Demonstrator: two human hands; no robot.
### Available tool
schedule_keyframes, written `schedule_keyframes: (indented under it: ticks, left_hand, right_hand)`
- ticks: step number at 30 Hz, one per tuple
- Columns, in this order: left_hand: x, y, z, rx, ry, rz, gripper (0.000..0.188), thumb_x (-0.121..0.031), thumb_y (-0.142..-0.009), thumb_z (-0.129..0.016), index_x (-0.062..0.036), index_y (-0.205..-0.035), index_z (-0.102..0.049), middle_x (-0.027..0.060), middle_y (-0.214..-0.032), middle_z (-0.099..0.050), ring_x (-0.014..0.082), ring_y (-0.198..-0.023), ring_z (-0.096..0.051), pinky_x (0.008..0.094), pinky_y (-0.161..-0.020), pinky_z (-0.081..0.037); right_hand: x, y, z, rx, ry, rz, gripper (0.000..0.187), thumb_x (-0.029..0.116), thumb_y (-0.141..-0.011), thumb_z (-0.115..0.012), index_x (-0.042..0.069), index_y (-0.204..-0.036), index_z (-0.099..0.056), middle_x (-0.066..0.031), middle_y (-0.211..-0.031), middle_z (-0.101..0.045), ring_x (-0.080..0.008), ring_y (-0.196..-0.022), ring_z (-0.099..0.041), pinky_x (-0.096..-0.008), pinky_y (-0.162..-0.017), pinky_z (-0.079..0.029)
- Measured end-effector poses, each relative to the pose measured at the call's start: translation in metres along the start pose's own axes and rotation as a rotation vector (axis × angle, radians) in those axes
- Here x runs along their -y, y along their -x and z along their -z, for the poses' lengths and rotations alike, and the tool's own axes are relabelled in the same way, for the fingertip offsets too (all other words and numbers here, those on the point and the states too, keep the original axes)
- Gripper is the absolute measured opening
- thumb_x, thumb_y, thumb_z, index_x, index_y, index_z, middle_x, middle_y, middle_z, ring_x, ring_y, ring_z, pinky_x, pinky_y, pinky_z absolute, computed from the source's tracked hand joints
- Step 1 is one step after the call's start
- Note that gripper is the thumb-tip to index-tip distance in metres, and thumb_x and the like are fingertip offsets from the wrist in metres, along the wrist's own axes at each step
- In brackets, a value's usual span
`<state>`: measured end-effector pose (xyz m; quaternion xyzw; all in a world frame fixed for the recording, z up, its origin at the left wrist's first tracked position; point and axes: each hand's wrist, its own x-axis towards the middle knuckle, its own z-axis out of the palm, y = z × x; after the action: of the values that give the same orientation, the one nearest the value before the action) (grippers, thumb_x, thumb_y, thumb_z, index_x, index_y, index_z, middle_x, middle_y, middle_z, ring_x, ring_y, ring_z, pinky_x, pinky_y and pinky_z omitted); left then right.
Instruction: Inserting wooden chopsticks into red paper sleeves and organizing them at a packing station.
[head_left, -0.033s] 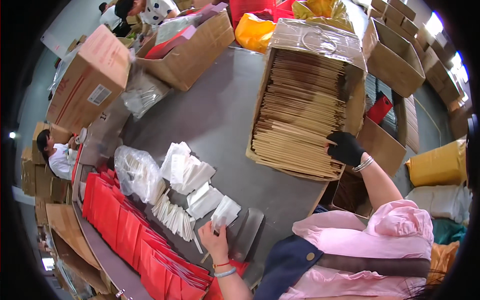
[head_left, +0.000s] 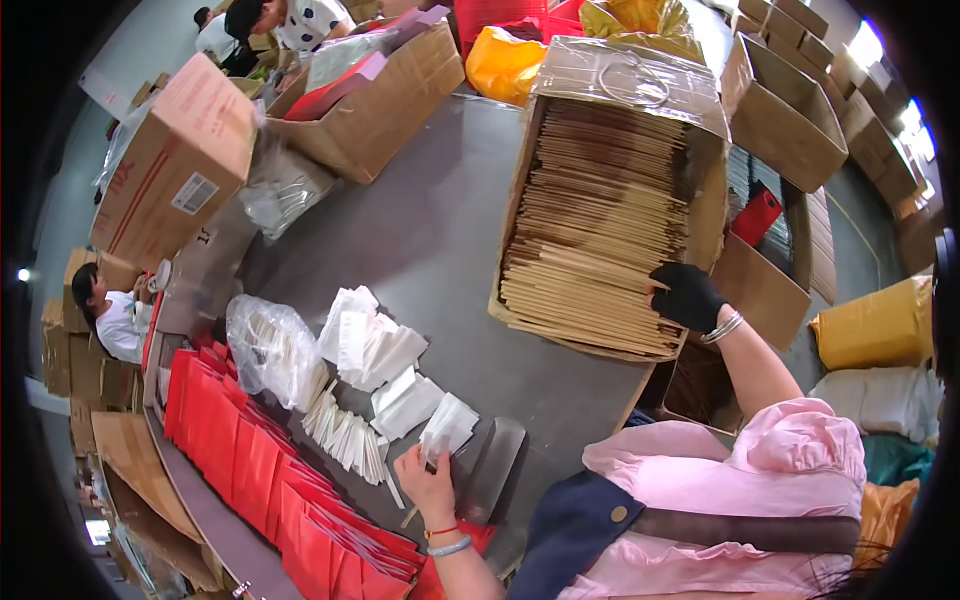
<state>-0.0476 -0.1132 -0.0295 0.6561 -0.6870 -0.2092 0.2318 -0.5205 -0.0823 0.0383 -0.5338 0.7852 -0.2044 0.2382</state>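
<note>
My bare left hand (head_left: 427, 487) is at the near end of a small pile of white slips (head_left: 449, 424), its finger and thumb bent together on the pile's edge. A red string and a pale bangle circle that wrist. My right hand (head_left: 687, 297), in a black glove with bare fingertips, is curled at the right edge of tightly packed tan paper pieces (head_left: 595, 230), pinching one by its end. They stand on edge in rows inside a large cardboard box (head_left: 512, 215). More white slips (head_left: 370, 340) lie fanned out beyond my left hand.
Red envelopes (head_left: 235, 440) line the table's left edge, beside a clear plastic bag (head_left: 270, 350) and narrow cream strips (head_left: 345, 435). A clear plastic piece (head_left: 495, 470) lies right of my left hand. Cardboard boxes (head_left: 370, 110) stand at the back. Other people sit or stand beyond.
</note>
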Motion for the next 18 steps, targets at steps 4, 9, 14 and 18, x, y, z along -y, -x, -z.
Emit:
schedule_keyframes:
  ticks: [4, 9, 14, 18]
  left_hand:
    - [0.000, -0.001, -0.002, -0.025, -0.016, 0.013, 0.039, -0.013, -0.071, -0.080, 0.0000, -0.103, -0.061, 0.0159, -0.099, -0.056, 0.0348, -0.093, -0.057, 0.0405, -0.084, -0.046]
    - [0.000, 0.003, 0.000, -0.054, -0.030, 0.029, 0.039, -0.014, -0.070, -0.081, 0.0005, -0.100, -0.061, 0.0160, -0.096, -0.057, 0.0348, -0.090, -0.057, 0.0399, -0.082, -0.046]
    - [0.005, 0.005, -0.002, -0.090, -0.039, 0.014, 0.040, -0.015, -0.070, -0.081, 0.0010, -0.099, -0.060, 0.0152, -0.092, -0.058, 0.0331, -0.086, -0.057, 0.0387, -0.080, -0.046]
    - [0.014, 0.007, -0.001, -0.043, 0.029, 0.057, 0.040, -0.015, -0.072, -0.080, 0.0011, -0.101, -0.059, 0.0164, -0.096, -0.058, 0.0343, -0.089, -0.057, 0.0401, -0.081, -0.046]
  right_hand:
    - [-0.011, -0.002, -0.008, -0.101, 0.045, 0.084, 0.018, 0.022, -0.077, -0.068, 0.008, -0.088, -0.069, -0.0151, -0.088, -0.067, -0.0319, -0.083, -0.066, -0.0382, -0.074, -0.053]
    - [-0.010, -0.008, -0.009, 0.017, 0.055, 0.002, 0.020, 0.022, -0.077, -0.068, 0.007, -0.089, -0.069, -0.0152, -0.088, -0.066, -0.0311, -0.083, -0.066, -0.0384, -0.076, -0.053]
    - [-0.008, -0.004, -0.007, -0.062, 0.113, 0.020, 0.017, 0.019, -0.078, -0.068, 0.005, -0.087, -0.068, -0.0156, -0.089, -0.067, -0.0297, -0.081, -0.067, -0.0368, -0.073, -0.053]
    - [-0.001, 0.014, 0.025, -0.023, -0.179, 0.062, 0.013, 0.011, -0.080, -0.070, 0.002, -0.088, -0.066, -0.0117, -0.078, -0.066, -0.0217, -0.075, -0.065, -0.0326, -0.070, -0.051]
